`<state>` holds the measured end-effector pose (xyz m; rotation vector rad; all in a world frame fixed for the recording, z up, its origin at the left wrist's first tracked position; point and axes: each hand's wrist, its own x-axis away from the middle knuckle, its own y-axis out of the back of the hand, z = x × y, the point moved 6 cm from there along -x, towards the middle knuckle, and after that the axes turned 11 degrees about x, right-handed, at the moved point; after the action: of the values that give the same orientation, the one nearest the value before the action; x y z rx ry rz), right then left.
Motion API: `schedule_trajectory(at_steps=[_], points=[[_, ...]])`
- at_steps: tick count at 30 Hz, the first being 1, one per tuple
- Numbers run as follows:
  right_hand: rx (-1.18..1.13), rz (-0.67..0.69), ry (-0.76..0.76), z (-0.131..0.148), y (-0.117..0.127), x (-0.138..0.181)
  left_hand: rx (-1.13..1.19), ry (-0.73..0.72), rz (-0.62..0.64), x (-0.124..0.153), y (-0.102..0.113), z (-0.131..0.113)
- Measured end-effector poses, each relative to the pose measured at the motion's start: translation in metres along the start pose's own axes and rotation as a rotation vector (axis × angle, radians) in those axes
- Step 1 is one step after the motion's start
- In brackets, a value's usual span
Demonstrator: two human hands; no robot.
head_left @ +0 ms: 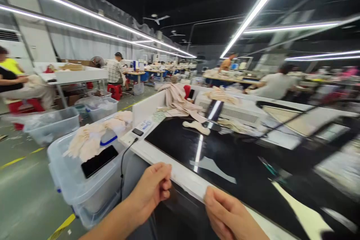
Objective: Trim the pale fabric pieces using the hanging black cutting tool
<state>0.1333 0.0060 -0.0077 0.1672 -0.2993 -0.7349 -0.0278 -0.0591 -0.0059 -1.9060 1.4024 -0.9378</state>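
My left hand [153,187] is closed in a loose fist just off the near edge of the work table [157,153]. My right hand [225,213] is also curled, its fingers pinched at the same white edge. Something thin and clear seems stretched between the two hands, too faint to name. The table has a glossy black top [233,161] with a white rim. Beige fabric pieces [177,99] lie piled at its far end, and one small beige piece [197,126] lies alone on the black surface.
A clear plastic bin [84,183] with beige cloth and a black phone [99,161] stands left of the table. A cable [123,165] hangs from a white device. More bins [52,123] sit on the green floor. Other people work at distant tables.
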Motion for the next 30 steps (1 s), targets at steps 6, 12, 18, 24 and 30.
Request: schedule_trajectory(at_steps=[6, 12, 18, 24, 30], points=[[-0.030, -0.050, 0.060, 0.029, -0.012, 0.019, -0.054, 0.018, 0.013, -0.001, 0.007, 0.001], [0.119, -0.131, 0.113, 0.019, -0.007, 0.024, -0.150, 0.026, 0.032, -0.008, 0.004, 0.003], [0.107, -0.142, 0.112, 0.014, -0.004, 0.026, -0.201, 0.071, 0.049, -0.016, 0.000, 0.006], [0.103, -0.089, 0.087, 0.013, -0.017, 0.024, -0.256, 0.111, 0.057, -0.026, -0.003, 0.008], [0.188, -0.118, 0.134, 0.016, -0.017, 0.020, -0.373, 0.170, 0.095, -0.035, -0.004, 0.010]])
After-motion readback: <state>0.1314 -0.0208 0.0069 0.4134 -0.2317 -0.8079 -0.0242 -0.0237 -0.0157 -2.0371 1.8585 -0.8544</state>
